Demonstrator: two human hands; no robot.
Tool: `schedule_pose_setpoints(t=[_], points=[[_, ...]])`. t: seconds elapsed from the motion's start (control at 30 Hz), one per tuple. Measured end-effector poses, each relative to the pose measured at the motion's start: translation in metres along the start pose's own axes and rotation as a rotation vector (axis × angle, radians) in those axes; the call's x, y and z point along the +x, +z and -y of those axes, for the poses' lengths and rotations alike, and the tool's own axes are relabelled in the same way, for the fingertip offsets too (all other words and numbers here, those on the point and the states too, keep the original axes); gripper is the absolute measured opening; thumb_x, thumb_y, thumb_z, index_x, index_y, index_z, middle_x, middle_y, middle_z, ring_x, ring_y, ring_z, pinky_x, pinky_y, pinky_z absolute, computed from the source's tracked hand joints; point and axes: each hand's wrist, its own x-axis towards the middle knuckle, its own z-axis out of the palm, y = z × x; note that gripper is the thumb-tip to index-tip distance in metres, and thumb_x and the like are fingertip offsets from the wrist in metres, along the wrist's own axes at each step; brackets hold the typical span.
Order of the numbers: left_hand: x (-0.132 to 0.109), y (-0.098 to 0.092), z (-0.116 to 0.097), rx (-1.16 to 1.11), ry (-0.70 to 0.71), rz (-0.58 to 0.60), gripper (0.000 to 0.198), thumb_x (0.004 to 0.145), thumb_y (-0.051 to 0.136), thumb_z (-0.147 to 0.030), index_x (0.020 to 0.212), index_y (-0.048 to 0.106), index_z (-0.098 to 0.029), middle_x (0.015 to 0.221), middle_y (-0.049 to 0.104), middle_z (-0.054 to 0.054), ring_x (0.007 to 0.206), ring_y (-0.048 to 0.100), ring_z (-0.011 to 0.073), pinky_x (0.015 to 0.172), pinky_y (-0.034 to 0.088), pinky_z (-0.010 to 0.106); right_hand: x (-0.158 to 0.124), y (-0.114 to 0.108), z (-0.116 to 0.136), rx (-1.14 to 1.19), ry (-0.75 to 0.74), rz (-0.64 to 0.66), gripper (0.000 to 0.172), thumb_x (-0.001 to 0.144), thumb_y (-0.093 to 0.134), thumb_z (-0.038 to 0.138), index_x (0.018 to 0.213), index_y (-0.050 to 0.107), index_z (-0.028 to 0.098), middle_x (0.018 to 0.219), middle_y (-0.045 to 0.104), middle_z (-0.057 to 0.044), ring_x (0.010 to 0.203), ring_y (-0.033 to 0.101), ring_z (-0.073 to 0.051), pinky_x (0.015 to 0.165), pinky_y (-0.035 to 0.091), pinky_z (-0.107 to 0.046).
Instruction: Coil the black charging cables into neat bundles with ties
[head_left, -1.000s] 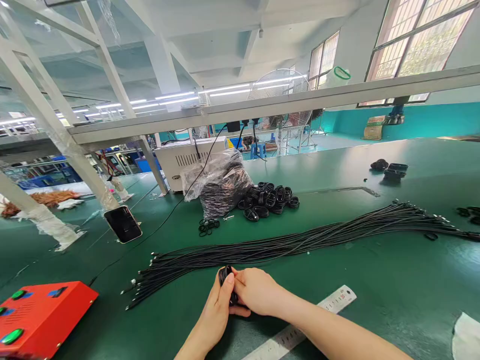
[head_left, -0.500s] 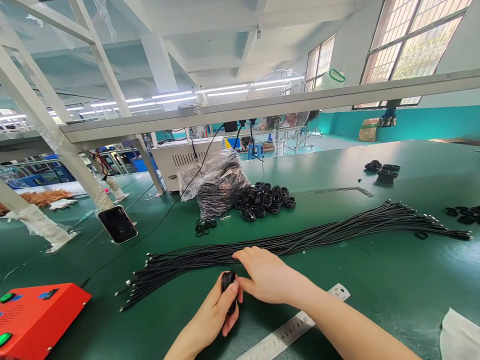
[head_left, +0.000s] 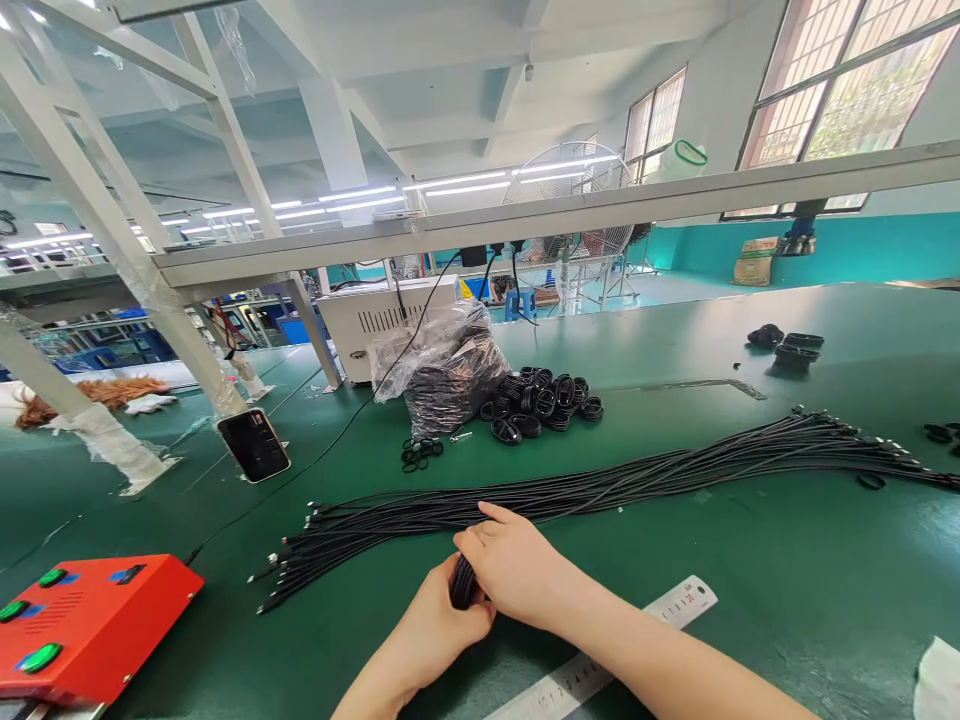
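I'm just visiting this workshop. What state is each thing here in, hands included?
Black rings: bunched together, held up off the bench
Left hand: cupped under the rings
Right hand: curled over the rings
Black cables: loose, lying in a long bundle
Plastic bag: bulging with black parts
Ruler: lying flat

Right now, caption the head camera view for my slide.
Left hand and right hand grip a small black coil beside a long bundle of black cables on a green workbench.

Steel ruler [head_left: 570,685]: numerals, too blurred to read.
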Motion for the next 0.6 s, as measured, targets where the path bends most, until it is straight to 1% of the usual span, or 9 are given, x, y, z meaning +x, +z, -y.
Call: schedule_pose_setpoints(t=[0.13, 0.27, 0.33, 0.4, 0.47, 0.5, 0.53, 0.57, 0.6], points=[[0.006, 0.006, 0.006, 0.052, -0.004, -0.106, 0.013, 0.067, 0.058, -0.018, 0.080, 0.059, -0.017, 0.074, 0.064, 0.002, 0.070, 0.054, 0.0182, 0.067, 0.041, 0.029, 0.000, 0.006, 0.006, -0.033, -0.005, -0.022, 0.022, 0.085, 0.045, 0.007, 0.100, 0.061, 0.009, 0.095, 0.071, -0.012, 0.095, 0.066, -0.020, 0.110, 0.030, -0.035], [0.007, 0.010, 0.013, 0.081, 0.024, -0.178, 0.017, 0.068, 0.053, -0.017, 0.082, 0.064, -0.016, 0.083, 0.072, 0.008, 0.077, 0.061, 0.0236, 0.075, 0.044, 0.033, 0.000, 0.015, 0.013, -0.034, 0.056, 0.023, 0.031, 0.083, 0.050, 0.009, 0.111, 0.060, 0.004, 0.105, 0.070, -0.018, 0.105, 0.063, -0.025, 0.108, 0.034, -0.038], [0.008, 0.012, 0.016, 0.091, 0.033, -0.214, 0.021, 0.069, 0.054, -0.017, 0.086, 0.066, -0.017, 0.087, 0.073, 0.010, 0.080, 0.063, 0.0258, 0.078, 0.045, 0.034, -0.002, 0.016, 0.015, -0.023, 0.113, 0.059, 0.036, 0.082, 0.050, 0.008, 0.117, 0.058, 0.003, 0.107, 0.069, -0.020, 0.104, 0.064, -0.027, 0.108, 0.035, -0.040], [0.010, 0.013, 0.020, 0.086, 0.039, -0.236, 0.024, 0.071, 0.055, -0.019, 0.090, 0.068, -0.017, 0.090, 0.074, 0.011, 0.084, 0.065, 0.0273, 0.080, 0.046, 0.035, -0.005, 0.011, 0.012, 0.028, 0.150, 0.116, 0.042, 0.081, 0.049, 0.007, 0.123, 0.055, 0.004, 0.109, 0.069, -0.019, 0.104, 0.064, -0.027, 0.107, 0.035, -0.041], [0.015, 0.012, 0.023, 0.044, 0.052, -0.228, 0.023, 0.073, 0.055, -0.023, 0.091, 0.068, -0.016, 0.090, 0.075, 0.011, 0.087, 0.066, 0.0279, 0.082, 0.047, 0.035, -0.005, -0.003, 0.002, 0.141, 0.123, 0.188, 0.051, 0.082, 0.047, 0.008, 0.133, 0.049, 0.006, 0.119, 0.065, -0.018, 0.112, 0.060, -0.027, 0.105, 0.038, -0.039], [0.017, 0.011, 0.024, 0.009, 0.063, -0.230, 0.022, 0.075, 0.056, -0.026, 0.090, 0.068, -0.016, 0.090, 0.075, 0.010, 0.088, 0.066, 0.0281, 0.083, 0.047, 0.035, -0.002, -0.011, -0.005, 0.222, 0.080, 0.225, 0.055, 0.083, 0.047, 0.010, 0.138, 0.044, 0.008, 0.128, 0.060, -0.017, 0.119, 0.055, -0.026, 0.104, 0.039, -0.037], [0.020, 0.009, 0.025, -0.029, 0.069, -0.249, 0.022, 0.077, 0.056, -0.030, 0.089, 0.068, -0.016, 0.089, 0.075, 0.010, 0.089, 0.065, 0.0283, 0.083, 0.047, 0.035, 0.003, -0.019, -0.013, 0.303, 0.050, 0.246, 0.058, 0.083, 0.047, 0.012, 0.141, 0.040, 0.010, 0.136, 0.054, -0.015, 0.125, 0.050, -0.026, 0.102, 0.041, -0.035], [0.022, 0.007, 0.025, -0.070, 0.067, -0.292, 0.022, 0.078, 0.057, -0.034, 0.087, 0.067, -0.017, 0.087, 0.074, 0.009, 0.090, 0.065, 0.0286, 0.083, 0.047, 0.035, 0.013, -0.025, -0.021, 0.379, 0.043, 0.256, 0.060, 0.082, 0.051, 0.015, 0.142, 0.040, 0.013, 0.139, 0.051, -0.013, 0.127, 0.048, -0.025, 0.101, 0.042, -0.033], [0.024, 0.005, 0.026, -0.116, 0.051, -0.351, 0.024, 0.078, 0.059, -0.040, 0.083, 0.066, -0.018, 0.084, 0.074, 0.008, 0.089, 0.064, 0.0287, 0.081, 0.047, 0.035, 0.026, -0.029, -0.028, 0.455, 0.051, 0.249, 0.063, 0.081, 0.055, 0.017, 0.142, 0.040, 0.016, 0.140, 0.051, -0.010, 0.126, 0.049, -0.023, 0.101, 0.041, -0.031]])
